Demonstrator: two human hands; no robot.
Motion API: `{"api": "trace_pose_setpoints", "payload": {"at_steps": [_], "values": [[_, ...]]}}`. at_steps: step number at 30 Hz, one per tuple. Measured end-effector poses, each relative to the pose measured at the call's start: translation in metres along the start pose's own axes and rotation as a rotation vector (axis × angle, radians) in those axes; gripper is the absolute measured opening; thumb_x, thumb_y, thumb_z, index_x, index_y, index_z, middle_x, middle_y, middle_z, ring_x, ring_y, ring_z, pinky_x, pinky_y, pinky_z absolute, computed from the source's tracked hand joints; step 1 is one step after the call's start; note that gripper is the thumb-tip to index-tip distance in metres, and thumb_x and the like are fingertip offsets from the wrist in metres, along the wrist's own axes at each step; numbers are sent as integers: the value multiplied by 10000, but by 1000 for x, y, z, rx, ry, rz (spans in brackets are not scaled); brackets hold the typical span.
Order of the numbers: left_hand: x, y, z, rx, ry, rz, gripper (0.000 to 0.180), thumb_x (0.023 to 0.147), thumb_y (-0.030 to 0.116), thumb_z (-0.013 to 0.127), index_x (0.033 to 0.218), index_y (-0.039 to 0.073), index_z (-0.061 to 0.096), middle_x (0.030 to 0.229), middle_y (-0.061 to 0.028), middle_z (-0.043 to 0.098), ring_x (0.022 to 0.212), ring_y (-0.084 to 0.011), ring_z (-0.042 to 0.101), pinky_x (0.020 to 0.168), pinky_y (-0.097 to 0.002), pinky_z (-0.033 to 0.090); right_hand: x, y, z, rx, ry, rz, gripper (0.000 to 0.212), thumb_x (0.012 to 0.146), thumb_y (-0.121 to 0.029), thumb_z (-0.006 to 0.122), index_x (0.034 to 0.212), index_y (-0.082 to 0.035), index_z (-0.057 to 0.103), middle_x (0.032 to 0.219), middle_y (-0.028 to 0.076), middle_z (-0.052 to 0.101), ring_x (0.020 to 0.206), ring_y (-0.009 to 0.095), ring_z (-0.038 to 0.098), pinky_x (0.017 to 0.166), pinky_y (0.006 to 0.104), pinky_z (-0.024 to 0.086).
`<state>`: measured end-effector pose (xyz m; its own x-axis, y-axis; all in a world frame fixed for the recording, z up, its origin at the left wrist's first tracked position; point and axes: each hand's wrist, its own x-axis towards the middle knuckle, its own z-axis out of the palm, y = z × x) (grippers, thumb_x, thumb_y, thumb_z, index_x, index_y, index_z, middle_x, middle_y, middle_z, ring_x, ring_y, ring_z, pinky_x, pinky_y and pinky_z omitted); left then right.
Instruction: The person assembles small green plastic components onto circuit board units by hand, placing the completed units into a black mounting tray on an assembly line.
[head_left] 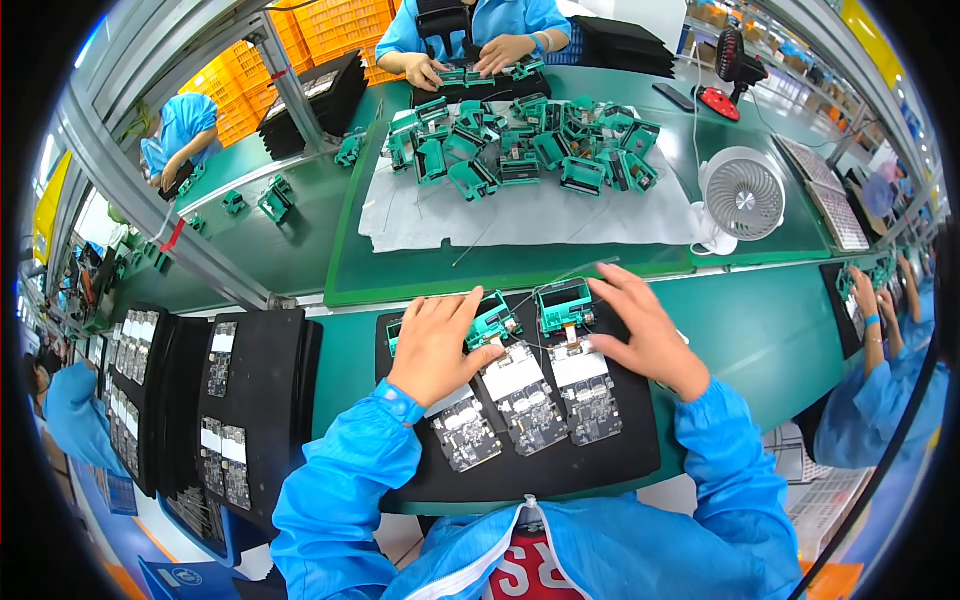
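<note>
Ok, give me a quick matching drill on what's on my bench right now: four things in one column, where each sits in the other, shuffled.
Things:
1. left hand
2. right hand
3. white fan
4. pile of green frames

Places:
A. on the white cloth across the bench
B. on the black mat, beside the right-most green frame
C. on the green frame at the mat's left
D. standing to the right of the white cloth

Pairs: 1-C, 2-B, 3-D, 4-A

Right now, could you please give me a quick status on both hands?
Left hand flat on green frame. Right hand beside second frame. Three boards on black mat.
</note>
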<state>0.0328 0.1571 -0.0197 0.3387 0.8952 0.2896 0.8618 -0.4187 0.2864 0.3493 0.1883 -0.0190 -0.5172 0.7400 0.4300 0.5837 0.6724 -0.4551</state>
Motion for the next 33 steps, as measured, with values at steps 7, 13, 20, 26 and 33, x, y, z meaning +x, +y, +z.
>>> {"api": "trace_pose_setpoints", "payload": {"at_steps": [7, 13, 20, 26, 33], "values": [[-8, 4, -15, -32, -109, 160, 699, 814, 314, 809, 1402, 35, 554, 1267, -131, 629, 1200, -316, 572, 1100, -502, 372, 7, -7, 29, 83, -83, 8, 607, 803, -265, 819, 1345, -94, 607, 1266, 138, 580, 1184, 359, 536, 1043, 466, 408], [-14, 15, -16, -9, -88, 212, 766, 794, 312, 806, 1445, 35, 511, 1341, -148, 589, 1234, -329, 545, 1083, -456, 407, -9, -26, 37, 11, -55, 4, 647, 795, -265, 823, 1374, -109, 578, 1310, 145, 560, 1217, 375, 522, 1090, 486, 374], [-61, 14, -47, -68, -41, -12, 899, 778, 347, 840, 1498, -6, 434, 1542, -250, 396, 1471, -470, 315, 1199, -545, 280, -84, -24, -5, 57, 97, 316, 806, 773, -157, 816, 1471, -6, 442, 1507, 226, 459, 1366, 427, 429, 1149, 496, 337], [-150, 0, -25, -282, -27, -418, 870, 901, 400, 715, 1557, -27, 335, 1628, -320, 222, 1520, -485, 213, 1210, -516, 247, -159, -75, -2, -196, -83, 525, 733, 866, -274, 727, 1468, 37, 447, 1560, 266, 382, 1439, 470, 327, 1182, 566, 252], [-149, 9, -19, -520, 51, -457, 766, 933, 454, 692, 1519, 25, 449, 1627, -338, 200, 1485, -495, 288, 1173, -520, 313, -149, -95, -3, -214, -37, 591, 700, 862, -262, 737, 1450, 23, 487, 1582, 263, 351, 1464, 447, 304, 1189, 585, 226]]}}
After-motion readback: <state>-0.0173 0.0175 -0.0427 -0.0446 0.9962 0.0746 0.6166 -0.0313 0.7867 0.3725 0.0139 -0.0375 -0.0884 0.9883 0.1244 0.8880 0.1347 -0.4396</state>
